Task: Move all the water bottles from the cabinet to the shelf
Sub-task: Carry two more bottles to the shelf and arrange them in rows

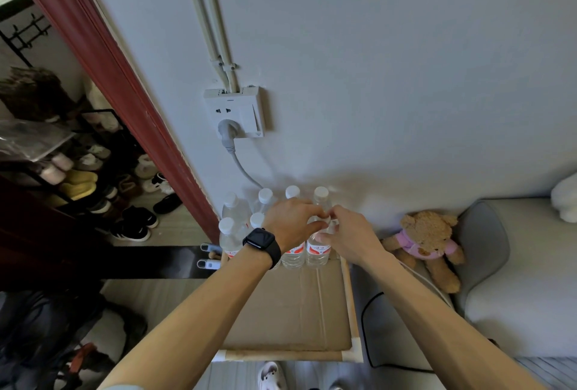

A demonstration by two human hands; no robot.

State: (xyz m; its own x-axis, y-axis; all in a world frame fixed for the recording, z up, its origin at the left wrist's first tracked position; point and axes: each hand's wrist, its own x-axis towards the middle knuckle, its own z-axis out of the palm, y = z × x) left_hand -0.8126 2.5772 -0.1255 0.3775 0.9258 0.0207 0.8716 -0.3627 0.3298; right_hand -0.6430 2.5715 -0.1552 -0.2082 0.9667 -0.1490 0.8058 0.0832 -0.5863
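Hands: left hand (290,221), wearing a black watch (260,242), and right hand (346,235) meet, fingers curled round the neck of the front bottle (318,250) | Bottle: upright, right end of clustered water bottles (232,211) | Shelf (290,305): cardboard top, bottles standing at its back edge by the wall (406,77)

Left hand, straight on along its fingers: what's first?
The front-right bottle, whose neck the right hand pinches. Fingertips of the left hand look nearly on it; depth unclear.
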